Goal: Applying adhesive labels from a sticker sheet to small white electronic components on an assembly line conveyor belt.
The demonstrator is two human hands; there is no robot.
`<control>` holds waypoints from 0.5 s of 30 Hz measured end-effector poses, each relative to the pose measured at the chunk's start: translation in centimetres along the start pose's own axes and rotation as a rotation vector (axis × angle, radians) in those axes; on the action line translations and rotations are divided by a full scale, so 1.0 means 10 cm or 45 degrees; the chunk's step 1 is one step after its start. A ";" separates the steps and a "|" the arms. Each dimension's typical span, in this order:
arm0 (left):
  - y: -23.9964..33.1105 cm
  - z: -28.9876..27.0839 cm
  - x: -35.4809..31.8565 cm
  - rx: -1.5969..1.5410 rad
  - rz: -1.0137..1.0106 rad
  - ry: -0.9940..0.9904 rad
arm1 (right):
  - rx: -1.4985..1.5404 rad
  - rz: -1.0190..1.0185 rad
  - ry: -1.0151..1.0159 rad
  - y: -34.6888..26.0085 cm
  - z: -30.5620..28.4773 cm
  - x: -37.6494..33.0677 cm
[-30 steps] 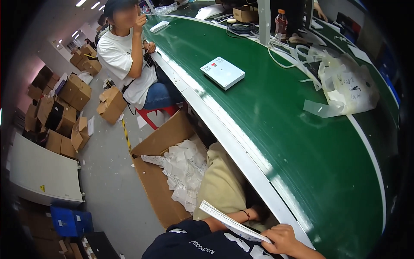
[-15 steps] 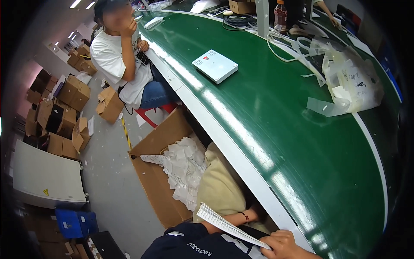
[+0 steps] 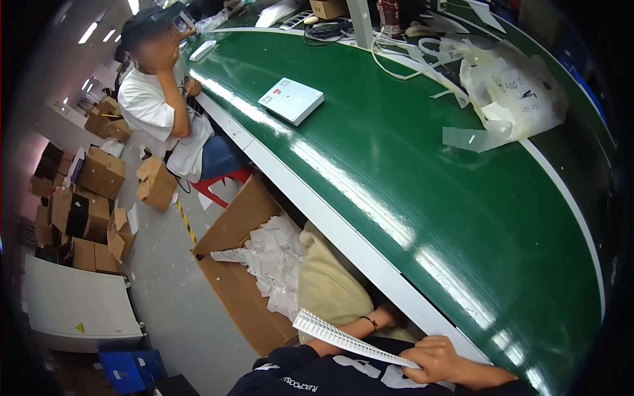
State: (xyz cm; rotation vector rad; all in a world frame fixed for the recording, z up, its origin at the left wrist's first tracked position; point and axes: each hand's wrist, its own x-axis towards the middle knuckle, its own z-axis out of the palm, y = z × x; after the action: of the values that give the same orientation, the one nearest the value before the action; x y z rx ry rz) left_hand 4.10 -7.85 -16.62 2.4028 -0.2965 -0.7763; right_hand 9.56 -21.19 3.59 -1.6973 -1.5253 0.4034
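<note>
My right hand is closed on one end of a long white strip of labels, marked with rows of small rectangles. The strip slants up to the left across my dark shirt, its other end free over my lap. My left hand, with a dark bracelet at the wrist, reaches under the table edge beside my light-coloured trousers. Shadow and the table hide its fingers, so what it touches cannot be made out. A flat white box lies farther off on the green tabletop.
An open carton of crumpled white label backing stands at my left. A seated person is at the table's far left. A plastic bag and cables lie on the table's far side. Cartons fill the floor's left.
The view has shifted, so the box, bag and seated person appear farther left. My right hand still holds the label strip, and my left hand stays under the table edge.
</note>
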 end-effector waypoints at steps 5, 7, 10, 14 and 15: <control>0.05 0.01 0.09 -0.065 0.000 0.067 | 0.019 0.004 0.053 0.01 0.04 -0.05; 0.07 0.06 0.07 -0.091 0.025 0.075 | 0.015 0.031 0.088 0.00 0.02 -0.05; -0.03 0.16 0.10 -0.051 0.049 0.078 | -0.042 0.011 0.039 -0.02 -0.03 -0.01; -0.14 0.24 0.16 0.035 0.011 -0.051 | -0.067 0.069 0.083 -0.01 0.04 -0.05; -0.17 0.20 0.14 0.101 0.054 -0.126 | -0.041 0.019 0.107 0.05 0.08 -0.04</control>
State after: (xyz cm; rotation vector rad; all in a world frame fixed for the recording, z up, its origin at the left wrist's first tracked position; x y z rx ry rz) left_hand 4.13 -7.99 -19.60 2.4273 -0.4243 -0.8805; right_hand 9.25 -21.24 2.66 -1.7298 -1.4668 0.3125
